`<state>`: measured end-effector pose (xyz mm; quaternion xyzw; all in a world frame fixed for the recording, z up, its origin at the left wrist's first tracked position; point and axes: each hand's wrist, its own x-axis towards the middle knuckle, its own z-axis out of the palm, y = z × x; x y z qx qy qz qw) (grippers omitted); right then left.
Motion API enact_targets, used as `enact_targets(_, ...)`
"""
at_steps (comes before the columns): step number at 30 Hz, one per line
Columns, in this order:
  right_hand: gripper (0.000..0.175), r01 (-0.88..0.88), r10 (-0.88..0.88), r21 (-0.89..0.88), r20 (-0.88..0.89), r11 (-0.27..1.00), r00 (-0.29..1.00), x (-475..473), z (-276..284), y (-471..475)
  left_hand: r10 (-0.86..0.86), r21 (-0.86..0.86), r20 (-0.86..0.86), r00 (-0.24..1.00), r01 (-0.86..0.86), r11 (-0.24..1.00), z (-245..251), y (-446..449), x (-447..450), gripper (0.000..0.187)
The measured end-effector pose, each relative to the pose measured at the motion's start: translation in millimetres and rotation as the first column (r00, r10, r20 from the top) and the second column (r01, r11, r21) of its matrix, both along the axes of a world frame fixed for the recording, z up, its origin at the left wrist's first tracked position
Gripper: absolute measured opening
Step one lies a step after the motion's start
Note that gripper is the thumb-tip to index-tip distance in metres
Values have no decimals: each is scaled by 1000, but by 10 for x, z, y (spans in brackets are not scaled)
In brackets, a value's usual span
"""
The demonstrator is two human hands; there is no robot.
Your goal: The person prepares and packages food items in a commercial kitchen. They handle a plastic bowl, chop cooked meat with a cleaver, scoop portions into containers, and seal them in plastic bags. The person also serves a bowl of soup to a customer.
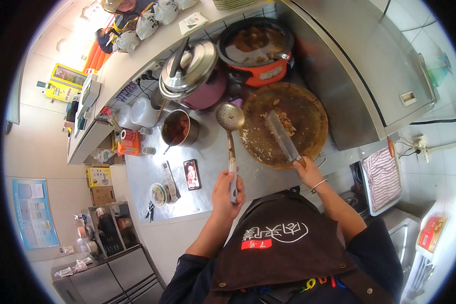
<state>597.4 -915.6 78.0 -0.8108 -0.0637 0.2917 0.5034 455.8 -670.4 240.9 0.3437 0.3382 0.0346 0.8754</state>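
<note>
My left hand [230, 191] grips the handle of a perforated metal ladle [230, 116], its bowl raised over the counter beside the board. In my right hand [310, 173] is the wooden handle of a cleaver [283, 137]. Its blade lies across the round wooden chopping board [311, 125], against a small heap of chopped meat [287, 124]. Pale shreds are scattered along the board's left side. Behind the board stands an orange electric pot [256, 74] of dark broth with pieces in it.
A purple pot [205, 93] with a steel lid stands at the back. Left are a steel pot of reddish-brown food [178, 127], a phone [192, 174], a lidded plastic tub [159, 195] and plastic containers [144, 112]. A steel cabinet [338, 79] borders the right. Across the ledge is a person [131, 11] beside plastic bags.
</note>
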Motion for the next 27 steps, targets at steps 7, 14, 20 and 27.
enact_targets(7,35,-188,207,-99,247,977,947,-136,141,264,-1,-4,33,999,2,1000,-7,-5,39,21)
enact_targets(14,38,-319,395,-293,254,901,883,-285,96,533,14,28,6,1000,-14,999,83,-5,90,20)
enact_targets(20,37,-293,298,-58,249,954,922,-238,-66,452,9,66,-1,1000,-9,998,94,18,107,19)
enact_targets(27,32,202,-85,248,-413,948,907,40,-137,-175,-215,238,-214,953,265,934,-94,-32,132,21)
